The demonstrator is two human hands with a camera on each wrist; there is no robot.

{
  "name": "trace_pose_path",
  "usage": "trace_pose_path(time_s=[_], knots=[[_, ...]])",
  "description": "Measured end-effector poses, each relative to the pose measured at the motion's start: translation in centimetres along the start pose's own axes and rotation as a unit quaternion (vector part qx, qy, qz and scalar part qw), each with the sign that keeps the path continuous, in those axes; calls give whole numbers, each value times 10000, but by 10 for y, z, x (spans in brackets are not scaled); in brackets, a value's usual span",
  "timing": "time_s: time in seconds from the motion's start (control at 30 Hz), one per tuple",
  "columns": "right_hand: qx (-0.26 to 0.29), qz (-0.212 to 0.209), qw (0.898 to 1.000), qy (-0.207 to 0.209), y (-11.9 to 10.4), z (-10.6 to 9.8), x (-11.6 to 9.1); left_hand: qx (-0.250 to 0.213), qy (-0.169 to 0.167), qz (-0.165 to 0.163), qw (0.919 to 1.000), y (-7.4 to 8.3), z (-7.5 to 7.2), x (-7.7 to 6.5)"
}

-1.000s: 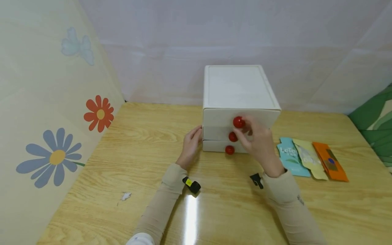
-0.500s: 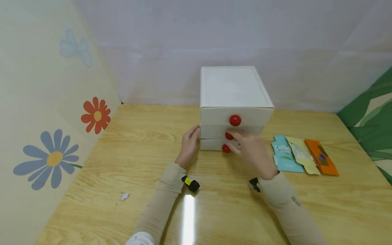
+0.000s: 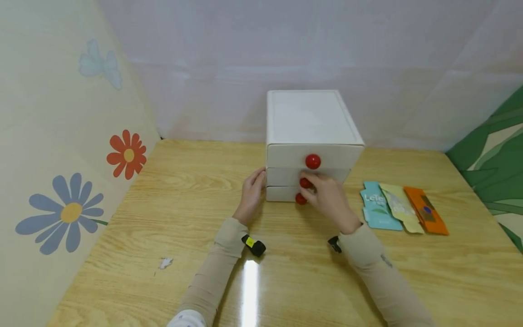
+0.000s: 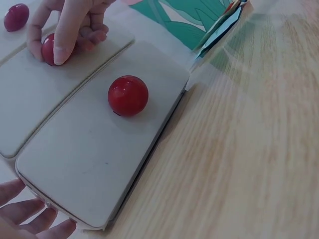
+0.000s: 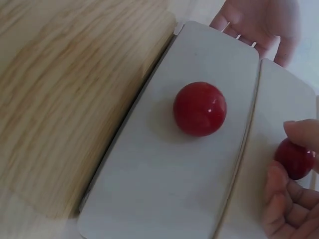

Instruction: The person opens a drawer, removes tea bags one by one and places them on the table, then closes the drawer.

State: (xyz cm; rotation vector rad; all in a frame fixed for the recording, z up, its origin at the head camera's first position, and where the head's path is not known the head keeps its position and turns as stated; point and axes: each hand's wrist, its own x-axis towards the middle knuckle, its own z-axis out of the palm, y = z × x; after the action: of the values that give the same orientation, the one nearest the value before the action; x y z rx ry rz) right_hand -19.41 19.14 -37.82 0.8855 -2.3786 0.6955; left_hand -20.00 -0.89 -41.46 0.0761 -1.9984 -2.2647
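Observation:
A white drawer box (image 3: 312, 118) stands on the table with three drawers, each with a round red knob on its front. My right hand (image 3: 332, 200) pinches the middle knob (image 5: 295, 158) between thumb and fingers; its drawer looks flush with the others. The top knob (image 3: 313, 161) sits above that hand, and the bottom knob (image 4: 128, 96) just below it, both free. My left hand (image 3: 251, 193) rests against the box's left side, near the lower drawers. In the right wrist view its fingers (image 5: 230, 31) lie along the side edge, fairly straight.
Right of the box lie three flat packets side by side: a blue one (image 3: 381, 206), a pale yellow one (image 3: 402, 209) and an orange one (image 3: 426, 211). A pale cloth (image 3: 204, 77) hangs behind the table (image 3: 196, 190). Decorated panels flank both sides.
My right hand has let go of the top knob, moved down and taken hold of the middle knob. The left hand stays at the box's side. The view has shifted slightly.

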Motion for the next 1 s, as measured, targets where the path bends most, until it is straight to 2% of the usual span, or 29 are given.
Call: trace_pose_path(time_s=[0.13, 0.33, 0.4, 0.47, 0.63, 0.7, 1.0], knots=[[115, -12, 9999, 8, -3, -3, 0, 154, 42, 99, 9998, 0, -1, 0], [5, -21, 10000, -83, -7, -4, -2, 179, -44, 255, 9995, 0, -2, 0], [4, -12, 10000, -60, -8, -4, -4, 101, -103, 230, 9996, 0, -2, -1], [-5, -11, 10000, -27, -8, -4, -6, 65, -142, 149, 9998, 7, -1, -5], [-77, -189, 9997, 108, -9, -3, -11, 74, -82, 63, 9999, 6, 0, -5], [-98, -247, 9996, 136, -11, -3, -13, 96, -62, 85, 9999, -1, -2, -1], [-265, -371, 9988, 167, -13, -4, -20, 105, -41, -56, 9999, 2, -2, -2]])
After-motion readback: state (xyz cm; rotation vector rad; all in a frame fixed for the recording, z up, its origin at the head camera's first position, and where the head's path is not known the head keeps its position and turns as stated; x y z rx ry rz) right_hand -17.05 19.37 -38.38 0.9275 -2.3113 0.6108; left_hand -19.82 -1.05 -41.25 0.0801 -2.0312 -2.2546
